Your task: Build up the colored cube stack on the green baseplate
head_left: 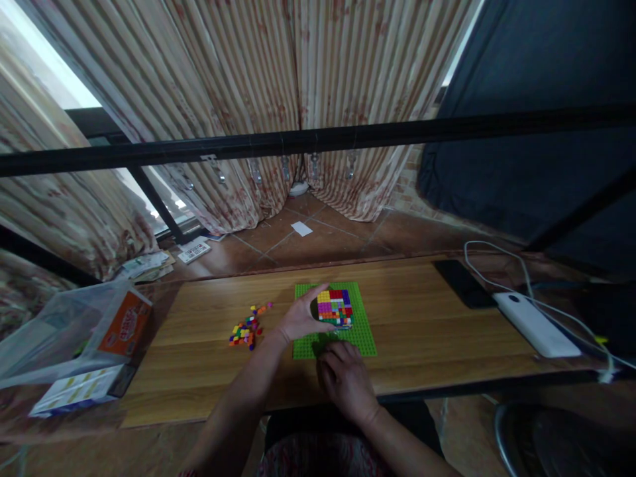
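A multicoloured block of toy building bricks (pixel 335 307) is over the green studded baseplate (pixel 365 331) on the wooden table. My left hand (pixel 301 317) grips the block from its left side, with a finger at the far edge and the thumb at the near edge. Whether the block rests on the baseplate or is lifted slightly, I cannot tell. My right hand (pixel 345 377) is closed, fingers curled, at the baseplate's near edge just below the block. Anything inside its fingers is hidden. Left of the baseplate lies a pile of loose small bricks (pixel 243 333).
A black phone (pixel 464 283) and a white power bank (pixel 534 323) with a white cable (pixel 527 275) lie at the right. To the left stand a clear plastic bin (pixel 64 324) and a white box (pixel 79 391). A dark metal rail (pixel 298 140) crosses beyond the table (pixel 199 377).
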`<state>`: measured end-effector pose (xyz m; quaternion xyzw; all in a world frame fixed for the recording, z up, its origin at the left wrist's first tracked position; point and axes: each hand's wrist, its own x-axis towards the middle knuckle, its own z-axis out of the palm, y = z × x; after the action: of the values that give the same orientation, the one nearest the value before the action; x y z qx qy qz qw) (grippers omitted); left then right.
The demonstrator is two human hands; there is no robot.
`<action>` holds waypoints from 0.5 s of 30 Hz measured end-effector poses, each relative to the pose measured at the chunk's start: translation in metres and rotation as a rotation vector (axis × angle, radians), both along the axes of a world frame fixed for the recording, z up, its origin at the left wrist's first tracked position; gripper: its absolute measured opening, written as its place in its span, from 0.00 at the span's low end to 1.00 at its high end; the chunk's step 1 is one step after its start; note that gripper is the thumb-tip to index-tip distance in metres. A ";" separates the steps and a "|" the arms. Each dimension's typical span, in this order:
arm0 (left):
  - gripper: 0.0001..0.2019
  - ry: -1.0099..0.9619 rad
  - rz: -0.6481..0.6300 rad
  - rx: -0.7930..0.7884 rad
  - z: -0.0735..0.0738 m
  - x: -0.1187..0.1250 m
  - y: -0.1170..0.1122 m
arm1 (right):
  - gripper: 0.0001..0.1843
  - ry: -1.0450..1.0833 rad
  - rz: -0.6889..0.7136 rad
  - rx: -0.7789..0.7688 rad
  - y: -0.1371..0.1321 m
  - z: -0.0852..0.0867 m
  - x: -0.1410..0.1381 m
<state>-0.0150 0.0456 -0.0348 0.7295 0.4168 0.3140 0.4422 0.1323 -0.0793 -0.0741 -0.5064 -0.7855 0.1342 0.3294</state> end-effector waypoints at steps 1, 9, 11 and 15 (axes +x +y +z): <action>0.52 0.004 0.005 -0.004 0.001 0.000 0.000 | 0.07 0.004 0.000 0.007 0.000 0.000 -0.001; 0.57 -0.180 0.068 -0.077 -0.003 -0.005 -0.012 | 0.09 0.374 -0.153 0.076 0.014 0.020 0.023; 0.47 -0.311 0.221 -0.150 -0.009 -0.003 -0.015 | 0.10 0.517 -0.265 0.055 0.035 0.029 0.038; 0.36 -0.523 0.427 -0.310 -0.012 0.009 -0.009 | 0.25 0.891 -0.396 -0.241 0.094 0.033 0.055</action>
<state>-0.0056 0.0365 -0.0470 0.4457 0.4748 0.5082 0.5635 0.1874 0.0151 -0.0416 -0.5739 -0.4362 0.3618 0.5911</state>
